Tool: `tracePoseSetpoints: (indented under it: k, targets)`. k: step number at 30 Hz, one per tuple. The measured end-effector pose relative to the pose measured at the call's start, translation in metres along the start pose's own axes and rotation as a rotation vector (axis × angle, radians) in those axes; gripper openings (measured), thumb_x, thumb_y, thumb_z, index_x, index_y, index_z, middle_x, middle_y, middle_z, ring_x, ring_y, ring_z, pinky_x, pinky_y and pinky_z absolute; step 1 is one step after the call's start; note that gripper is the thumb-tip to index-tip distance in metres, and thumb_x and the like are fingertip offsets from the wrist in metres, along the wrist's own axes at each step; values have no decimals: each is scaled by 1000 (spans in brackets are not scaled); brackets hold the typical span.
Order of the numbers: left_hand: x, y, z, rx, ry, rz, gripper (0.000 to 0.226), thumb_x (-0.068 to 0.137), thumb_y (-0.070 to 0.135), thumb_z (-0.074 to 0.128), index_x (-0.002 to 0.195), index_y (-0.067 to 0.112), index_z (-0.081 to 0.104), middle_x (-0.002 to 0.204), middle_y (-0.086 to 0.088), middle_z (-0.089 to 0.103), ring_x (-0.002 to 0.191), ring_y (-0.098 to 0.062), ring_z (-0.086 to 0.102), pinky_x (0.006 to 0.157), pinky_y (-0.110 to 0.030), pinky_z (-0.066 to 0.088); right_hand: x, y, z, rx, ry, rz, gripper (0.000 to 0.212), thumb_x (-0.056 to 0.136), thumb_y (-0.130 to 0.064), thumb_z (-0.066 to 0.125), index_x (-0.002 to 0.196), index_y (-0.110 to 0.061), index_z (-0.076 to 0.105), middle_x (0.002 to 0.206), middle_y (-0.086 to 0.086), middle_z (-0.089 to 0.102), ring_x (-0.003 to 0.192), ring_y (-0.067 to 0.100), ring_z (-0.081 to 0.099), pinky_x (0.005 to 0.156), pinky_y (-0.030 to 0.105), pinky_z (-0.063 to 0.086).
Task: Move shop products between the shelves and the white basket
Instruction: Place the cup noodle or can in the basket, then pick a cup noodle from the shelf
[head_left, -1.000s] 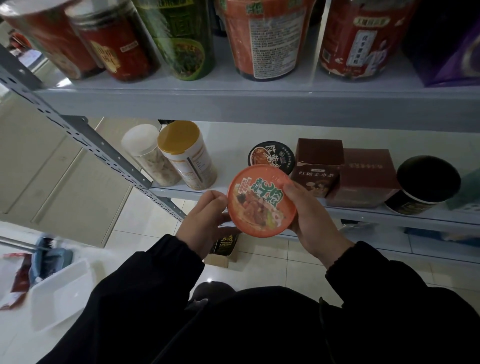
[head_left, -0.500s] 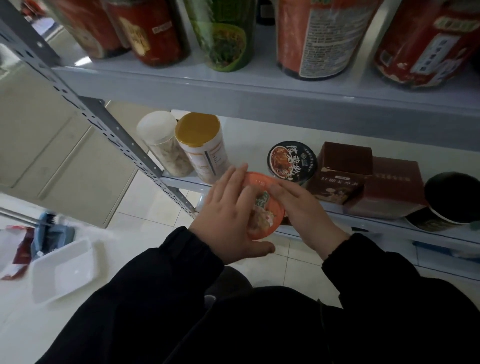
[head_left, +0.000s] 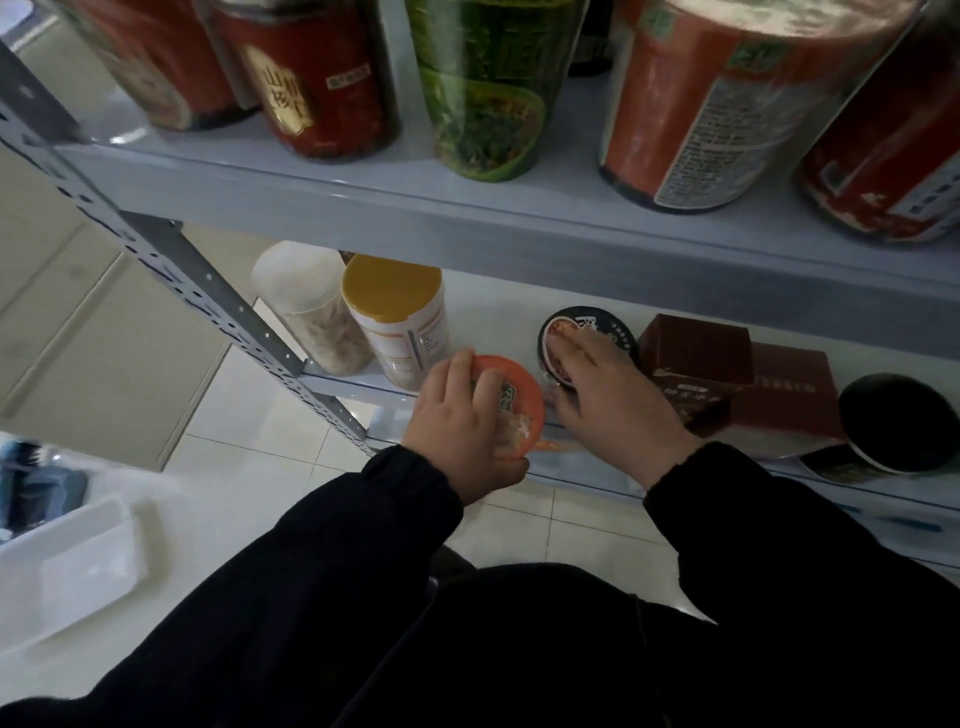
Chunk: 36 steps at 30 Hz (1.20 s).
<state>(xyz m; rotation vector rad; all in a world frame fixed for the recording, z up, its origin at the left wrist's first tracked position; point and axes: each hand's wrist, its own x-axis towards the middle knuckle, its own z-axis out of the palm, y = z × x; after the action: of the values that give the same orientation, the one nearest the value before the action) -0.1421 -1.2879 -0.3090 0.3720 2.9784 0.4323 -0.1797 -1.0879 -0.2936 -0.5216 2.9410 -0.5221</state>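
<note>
**A:** What sits closest to the viewer?

**B:** Two black sleeves (head_left: 363, 571) reach forward. Low on the left is a shallow white plastic basket (head_left: 78, 561), blurred.

**A:** What are the hands doing?

**B:** The left hand (head_left: 462, 415) grips a round orange-lidded noodle cup (head_left: 522, 402), with fingers curled over the lid and the thumb at its near rim. The cup is at the front edge of the pale grey lower shelf (head_left: 488, 312). It is just beside a white canister with a yellow lid (head_left: 395, 312). The right hand (head_left: 613, 400) lies spread, fingers straight, on the lid of a round black bowl (head_left: 587, 327) just right of the cup.

**A:** What is around them?

**B:** A clear tub with a white lid (head_left: 301, 296) stands left of the canister. Two brown cardboard boxes (head_left: 696, 348) sit right of the bowl. Past them is a second black bowl (head_left: 893, 421), tilted.

**A:** And farthest away?

**B:** The upper shelf (head_left: 519, 228) carries tall red cups (head_left: 322, 78) and one tall green cup (head_left: 488, 88).
</note>
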Motion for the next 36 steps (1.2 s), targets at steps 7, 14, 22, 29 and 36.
tracePoseSetpoints:
  k: [7,14,22,29,36]
  targets:
    - [33,0,12,159,-116,27,91,77,50,67,151,14,26,166,-22,12,149,-44,17,122,-52,17,12,1,5,-138,-204,133,70,98,-19,55,161,-12,27,169,10,19,157,32,16,128,42,19]
    - [53,-16,28,206,-183,65,94,86,58,58,158,14,18,167,-24,1,152,-46,10,124,-54,11,13,-2,3,-165,-157,143,66,95,-23,62,156,-11,39,163,9,32,153,30,28,125,40,26]
    - [66,-24,40,271,-141,166,81,72,41,82,137,-1,59,144,-26,54,134,-46,51,111,-57,41,14,0,11,-215,-62,166,69,76,-20,80,139,-8,56,138,13,58,127,35,57,105,44,49]
    - [73,-34,49,273,-178,223,69,105,30,44,162,9,13,169,-17,14,156,-41,10,124,-55,-2,20,-6,8,-266,-110,242,79,82,-38,76,149,-10,43,148,15,41,131,36,45,106,47,46]
    - [70,-40,44,226,-158,195,78,92,26,53,162,18,19,170,-10,12,155,-38,7,124,-55,-7,19,-6,17,-299,-153,220,80,74,-44,83,140,-16,49,155,19,32,142,47,33,118,57,33]
